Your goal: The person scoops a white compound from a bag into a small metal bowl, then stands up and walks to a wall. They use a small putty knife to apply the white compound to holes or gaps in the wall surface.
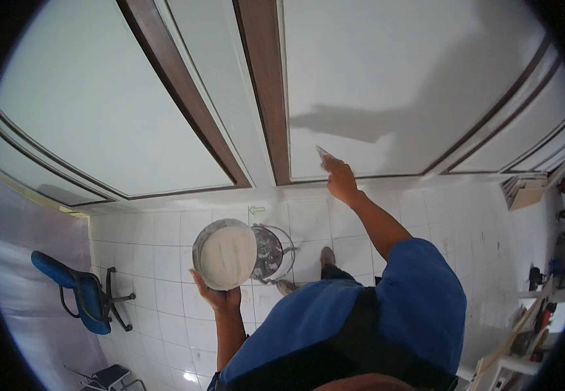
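Observation:
My left hand (pixel 213 294) is under the near side of a round grey metal pan (pixel 198 260), its fingers closed on the pan's wall. Inside lies a smooth, cream-coloured paste (pixel 229 254). My right hand (pixel 342 182) is stretched forward, closed around a small putty knife (pixel 322 154) with a pale blade. That blade is up against or just short of the lower left part of a white wall panel (pixel 361 72); I cannot tell whether it touches. The knife's handle is mostly hidden in my fingers.
A paste-smeared bucket (pixel 269 253) with a wire handle stands on the tiled floor (pixel 165 287) by my feet. Brown wooden trim (pixel 263 85) frames the panels. At left is a blue swivel chair (pixel 88 296); boards (pixel 525 193) lean at right.

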Available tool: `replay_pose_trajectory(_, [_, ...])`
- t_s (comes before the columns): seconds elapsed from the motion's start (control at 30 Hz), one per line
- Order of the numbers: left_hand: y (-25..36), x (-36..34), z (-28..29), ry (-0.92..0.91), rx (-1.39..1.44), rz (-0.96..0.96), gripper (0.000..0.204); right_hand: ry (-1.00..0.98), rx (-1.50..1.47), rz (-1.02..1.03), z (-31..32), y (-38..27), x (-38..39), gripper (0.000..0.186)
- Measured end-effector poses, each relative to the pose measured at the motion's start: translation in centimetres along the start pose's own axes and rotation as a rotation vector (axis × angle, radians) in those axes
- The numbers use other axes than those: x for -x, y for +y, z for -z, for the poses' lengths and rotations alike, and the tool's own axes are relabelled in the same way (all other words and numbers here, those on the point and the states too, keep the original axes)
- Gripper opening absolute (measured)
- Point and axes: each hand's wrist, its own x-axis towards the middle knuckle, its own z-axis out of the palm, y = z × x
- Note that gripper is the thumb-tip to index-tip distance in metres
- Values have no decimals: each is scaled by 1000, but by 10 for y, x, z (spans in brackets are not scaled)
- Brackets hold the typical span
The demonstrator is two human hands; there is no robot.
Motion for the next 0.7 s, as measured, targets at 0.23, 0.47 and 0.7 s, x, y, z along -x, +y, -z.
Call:
replay_pose_trajectory(0.23, [1, -4, 1, -80, -1, 90, 69, 192, -1233, -507, 66, -62, 52, 40])
replay_pose_trajectory(0.47, [-6, -9, -15, -195, -45, 247, 64, 198, -1791, -512, 121, -90, 85, 27])
replay_pose_trajectory(0.7, [-26, -11, -43, -205, -106, 268, 64, -13, -1197, -225, 185, -105, 93, 33])
